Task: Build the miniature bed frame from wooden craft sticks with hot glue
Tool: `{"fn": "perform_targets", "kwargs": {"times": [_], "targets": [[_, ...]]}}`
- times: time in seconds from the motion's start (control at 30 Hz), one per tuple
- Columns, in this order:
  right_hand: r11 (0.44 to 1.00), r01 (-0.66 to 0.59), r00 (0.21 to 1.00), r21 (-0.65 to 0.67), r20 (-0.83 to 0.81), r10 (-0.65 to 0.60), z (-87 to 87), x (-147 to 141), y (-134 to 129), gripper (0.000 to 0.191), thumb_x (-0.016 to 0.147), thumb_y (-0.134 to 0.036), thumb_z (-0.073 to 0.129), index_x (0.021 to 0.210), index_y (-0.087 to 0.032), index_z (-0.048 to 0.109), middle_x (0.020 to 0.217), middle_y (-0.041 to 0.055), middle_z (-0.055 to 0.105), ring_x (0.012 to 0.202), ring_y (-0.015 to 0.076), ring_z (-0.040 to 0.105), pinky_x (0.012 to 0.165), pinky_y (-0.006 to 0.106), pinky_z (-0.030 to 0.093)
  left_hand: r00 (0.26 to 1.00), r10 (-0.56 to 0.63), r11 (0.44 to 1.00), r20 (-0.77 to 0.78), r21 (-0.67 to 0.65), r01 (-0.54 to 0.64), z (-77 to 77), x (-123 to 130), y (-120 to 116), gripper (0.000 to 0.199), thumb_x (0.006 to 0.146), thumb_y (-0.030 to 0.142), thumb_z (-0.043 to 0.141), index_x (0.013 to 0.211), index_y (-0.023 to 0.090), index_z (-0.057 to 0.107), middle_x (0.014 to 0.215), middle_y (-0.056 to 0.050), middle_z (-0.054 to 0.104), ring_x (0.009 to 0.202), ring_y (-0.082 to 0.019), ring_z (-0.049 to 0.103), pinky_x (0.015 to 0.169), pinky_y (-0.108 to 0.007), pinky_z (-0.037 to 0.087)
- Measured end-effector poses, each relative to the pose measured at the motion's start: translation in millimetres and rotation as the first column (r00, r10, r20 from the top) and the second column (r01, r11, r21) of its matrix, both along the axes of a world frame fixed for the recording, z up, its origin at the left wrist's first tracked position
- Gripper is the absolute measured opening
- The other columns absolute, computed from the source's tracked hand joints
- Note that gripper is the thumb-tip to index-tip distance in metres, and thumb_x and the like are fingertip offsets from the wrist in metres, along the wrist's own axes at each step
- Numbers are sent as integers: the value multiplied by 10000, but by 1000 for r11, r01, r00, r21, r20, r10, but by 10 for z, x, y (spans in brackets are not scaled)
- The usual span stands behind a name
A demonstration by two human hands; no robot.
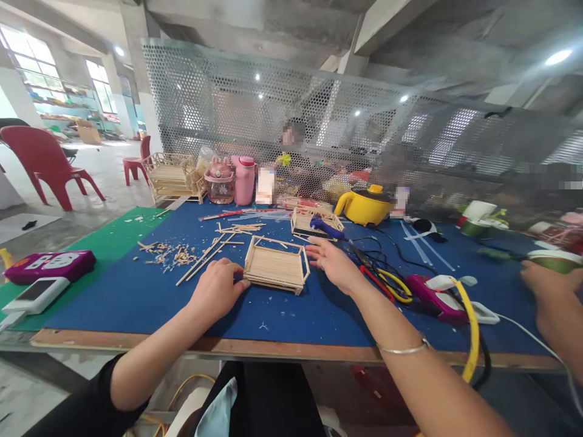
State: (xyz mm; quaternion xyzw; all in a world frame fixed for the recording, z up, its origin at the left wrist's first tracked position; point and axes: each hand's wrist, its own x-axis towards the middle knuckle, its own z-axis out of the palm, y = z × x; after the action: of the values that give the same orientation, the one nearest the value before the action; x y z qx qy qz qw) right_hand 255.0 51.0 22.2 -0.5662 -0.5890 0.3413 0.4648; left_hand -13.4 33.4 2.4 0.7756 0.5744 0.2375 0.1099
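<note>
A small tray-like frame of pale wooden sticks [276,265] stands on the blue mat in front of me. My left hand [221,284] pinches its left front corner between thumb and fingers. Just off the frame's right side is my right hand [331,262], its fingers apart and nothing in them. Beyond that hand, a blue glue gun [327,227] lies against a second stick frame [307,222]. Loose sticks [210,258] and a scatter of short cut pieces [175,254] lie to the left of the frame.
Cables [378,267] and a purple power strip [437,299] are on the right, near another person's hand [553,288]. At the back stand a yellow pot [367,206], a pink bottle [245,182] and a larger stick model [175,177]. A perforated screen [337,121] rises behind.
</note>
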Motion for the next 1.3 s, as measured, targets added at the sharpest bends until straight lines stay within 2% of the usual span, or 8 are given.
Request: {"fn": "perform_targets", "kwargs": {"times": [0.17, 0.33, 0.47, 0.57, 0.67, 0.83, 0.97, 1.3], "targets": [[982, -176, 983, -69, -59, 173, -28, -128, -117, 549, 609, -39, 492, 1119, -223, 578, 1000, 57, 730, 949, 193, 682, 803, 359, 531, 999, -27, 998, 42, -47, 29, 33, -139, 244, 225, 773, 281, 573, 893, 208, 749, 940, -79, 720, 889, -267, 640, 772, -324, 465], [997, -78, 996, -6, -50, 78, -116, -260, -656, 443, 723, -181, 575, 1163, -221, 537, 951, 40, 724, 906, 174, 682, 874, 368, 507, 986, -125, 987, 109, -85, 135, 67, -105, 500, 221, 765, 278, 567, 851, 244, 768, 724, -14, 732, 686, -213, 651, 643, -273, 465], [996, 47, 997, 76, -69, -41, -240, -408, -889, 425, 755, -265, 593, 1169, -206, 513, 947, 55, 702, 888, 183, 678, 862, 366, 519, 974, -149, 985, 168, -56, 161, 112, -30, 605, 193, 708, 238, 623, 836, 250, 767, 808, -17, 755, 774, -217, 672, 718, -266, 490], [979, 111, 990, 170, -107, -94, -294, -447, -916, 465, 749, -274, 613, 1196, -206, 505, 1006, 69, 675, 893, 183, 671, 845, 360, 535, 972, -62, 998, 226, -9, 66, 159, -78, 459, 308, 705, 210, 624, 992, 196, 735, 926, -67, 751, 865, -242, 673, 789, -305, 502], [958, 118, 992, 260, -79, -101, -282, -430, -906, 384, 776, -305, 615, 1149, -221, 579, 1011, 65, 681, 897, 181, 667, 846, 352, 538, 949, 20, 998, 316, 52, -38, 149, -109, 82, 358, 862, 297, 466, 1134, 185, 670, 1066, -85, 716, 951, -228, 656, 848, -335, 498], [942, 83, 994, 325, 46, -103, -202, -413, -889, 203, 817, -338, 597, 963, -242, 701, 1010, 48, 720, 972, 207, 655, 907, 363, 503, 793, -109, 988, 600, 156, 18, -34, 105, -479, 287, 840, 368, 558, 1024, 211, 711, 1043, -49, 711, 919, -196, 662, 813, -291, 524], [948, 100, 992, 302, 49, -120, -169, -416, -859, 193, 820, -346, 596, 923, -237, 718, 968, 42, 743, 931, 213, 675, 874, 363, 516, 759, -94, 992, 644, 122, 19, -136, 255, -535, 243, 839, 320, 570, 995, 211, 721, 1030, -48, 719, 912, -196, 667, 816, -296, 528], [963, 99, 995, 252, -5, -101, -153, -428, -803, 207, 775, -370, 641, 869, -201, 714, 863, 47, 748, 810, 203, 682, 771, 329, 536, 766, -102, 982, 635, 187, -24, -111, 273, -585, 199, 849, 305, 575, 905, 206, 738, 870, -30, 749, 747, -155, 673, 710, -250, 532]]}}
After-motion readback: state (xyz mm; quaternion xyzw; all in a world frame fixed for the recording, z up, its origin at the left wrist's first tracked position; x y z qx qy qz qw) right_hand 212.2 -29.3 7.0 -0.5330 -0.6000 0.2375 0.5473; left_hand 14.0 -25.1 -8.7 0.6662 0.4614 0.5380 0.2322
